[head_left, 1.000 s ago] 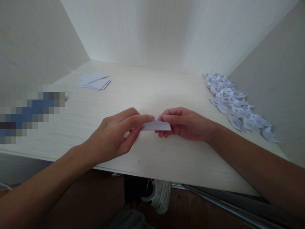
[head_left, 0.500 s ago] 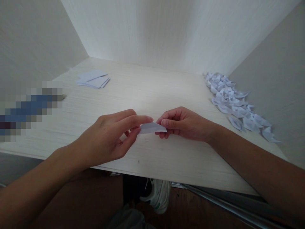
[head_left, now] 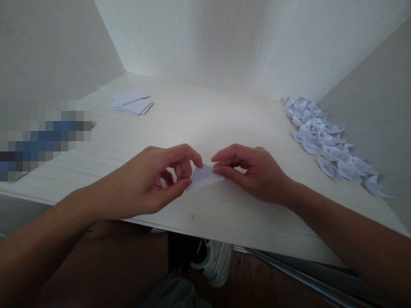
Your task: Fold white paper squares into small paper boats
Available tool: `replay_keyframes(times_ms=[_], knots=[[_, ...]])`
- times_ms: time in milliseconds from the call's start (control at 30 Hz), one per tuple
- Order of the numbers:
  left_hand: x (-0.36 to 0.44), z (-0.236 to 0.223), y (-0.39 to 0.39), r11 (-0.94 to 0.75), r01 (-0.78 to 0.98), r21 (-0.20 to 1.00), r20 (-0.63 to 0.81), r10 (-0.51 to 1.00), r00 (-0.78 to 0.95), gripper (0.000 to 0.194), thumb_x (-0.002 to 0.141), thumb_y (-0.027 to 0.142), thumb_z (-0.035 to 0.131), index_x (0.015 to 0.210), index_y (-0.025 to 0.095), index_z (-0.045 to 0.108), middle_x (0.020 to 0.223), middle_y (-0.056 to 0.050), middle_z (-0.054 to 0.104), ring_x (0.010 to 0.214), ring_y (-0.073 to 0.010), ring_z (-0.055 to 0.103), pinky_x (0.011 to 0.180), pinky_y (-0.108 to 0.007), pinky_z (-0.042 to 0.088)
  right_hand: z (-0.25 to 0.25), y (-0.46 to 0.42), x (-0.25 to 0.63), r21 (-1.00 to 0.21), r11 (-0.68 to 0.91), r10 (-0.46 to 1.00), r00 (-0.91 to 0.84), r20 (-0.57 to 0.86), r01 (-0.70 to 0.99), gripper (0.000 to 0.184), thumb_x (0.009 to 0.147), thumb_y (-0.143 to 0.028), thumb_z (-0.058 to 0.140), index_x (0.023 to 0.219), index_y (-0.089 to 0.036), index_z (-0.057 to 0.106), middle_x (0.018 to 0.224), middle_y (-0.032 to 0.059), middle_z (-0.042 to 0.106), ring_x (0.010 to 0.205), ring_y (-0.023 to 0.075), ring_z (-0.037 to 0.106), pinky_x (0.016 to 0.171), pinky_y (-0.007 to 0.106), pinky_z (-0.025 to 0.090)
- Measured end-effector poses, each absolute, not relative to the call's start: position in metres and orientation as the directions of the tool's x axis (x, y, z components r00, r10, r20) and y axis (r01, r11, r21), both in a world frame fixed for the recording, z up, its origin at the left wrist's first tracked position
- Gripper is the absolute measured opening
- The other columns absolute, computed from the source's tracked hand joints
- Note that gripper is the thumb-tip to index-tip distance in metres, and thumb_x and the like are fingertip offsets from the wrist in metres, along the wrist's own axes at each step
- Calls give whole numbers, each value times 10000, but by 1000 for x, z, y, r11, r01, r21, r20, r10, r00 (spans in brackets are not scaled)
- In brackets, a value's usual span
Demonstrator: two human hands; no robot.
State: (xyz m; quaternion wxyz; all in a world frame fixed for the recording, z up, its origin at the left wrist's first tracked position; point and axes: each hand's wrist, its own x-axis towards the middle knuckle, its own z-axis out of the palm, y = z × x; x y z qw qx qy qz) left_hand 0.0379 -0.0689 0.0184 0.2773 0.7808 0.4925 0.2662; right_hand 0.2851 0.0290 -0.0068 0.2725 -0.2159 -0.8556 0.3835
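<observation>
A small folded piece of white paper [head_left: 204,177] is between my two hands, low over the table or resting on it. My left hand [head_left: 163,177] has its thumb at the paper's left corner, with the index finger curled over the upper edge. On the other side, my right hand [head_left: 247,169] pinches the paper's right part between thumb and fingers. The paper looks roughly triangular, its right tip partly covered by my right thumb.
Flat white paper sheets [head_left: 131,102] lie at the back left of the white table [head_left: 205,115]. Many folded paper pieces [head_left: 321,132] are heaped along the right wall. A pixelated blue object [head_left: 45,141] lies at the left. Panels enclose the back and sides.
The paper has tilted and come lower, showing more of its face. My left fingers have spread apart more, and my right hand has turned over it. The view has shifted slightly.
</observation>
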Motion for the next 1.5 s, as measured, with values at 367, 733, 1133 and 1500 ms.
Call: replay_keyframes(times_ms=[367, 733, 1133, 1500], knots=[[30, 13, -65, -409, 551, 727, 153, 879, 451, 114, 944, 187, 644, 905, 231, 742, 830, 14, 729, 715, -103, 677, 644, -184, 559, 0, 26, 284, -793, 600, 524, -800, 293, 103, 83, 940, -168, 684, 899, -192, 616, 767, -18, 624, 680, 101, 574, 628, 237, 471], [26, 4, -66, -258, 469, 845, 100, 937, 336, 32, 918, 255, 717, 912, 223, 721, 735, 17, 722, 564, -103, 680, 523, -167, 541, -1, 25, 283, -871, 487, 517, -823, 234, 58, 73, 947, -178, 686, 937, -176, 614, 735, -23, 629, 639, 92, 597, 599, 229, 463], [28, 5, -71, -428, 394, 814, 243, 866, 437, 139, 858, 120, 721, 925, 225, 783, 924, -43, 791, 790, -146, 739, 677, -218, 582, 1, 27, 282, -894, 447, 483, -846, 227, 15, 125, 940, -121, 637, 844, -140, 715, 716, -11, 667, 631, 69, 621, 580, 185, 470], [41, -4, -75, -378, 445, 811, 366, 923, 118, 179, 854, 191, 820, 911, 356, 858, 963, -8, 837, 803, -146, 767, 694, -233, 606, -2, 27, 280, -978, 209, 606, -786, 127, 4, 91, 895, -213, 759, 913, -162, 686, 671, -32, 666, 618, 80, 647, 579, 184, 519]])
